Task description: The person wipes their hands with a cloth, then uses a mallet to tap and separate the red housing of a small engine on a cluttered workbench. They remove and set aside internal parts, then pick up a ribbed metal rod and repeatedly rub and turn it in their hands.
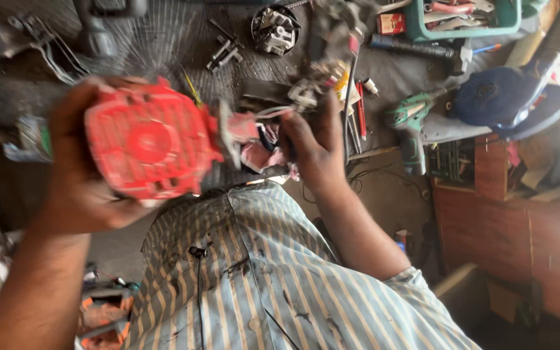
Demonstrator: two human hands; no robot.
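Small red rectangular box (391, 23) just beside the green tray (416, 29), top of view.

A repair workshop: green drill (409, 123), scattered screwdrivers (360, 107), dismantled parts (275, 29).

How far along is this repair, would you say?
Already apart: loose metal parts lie on the bench. In hand: the left hand holds a red housing, the right hand touches its wires. Left, probably: refitting those loose parts.
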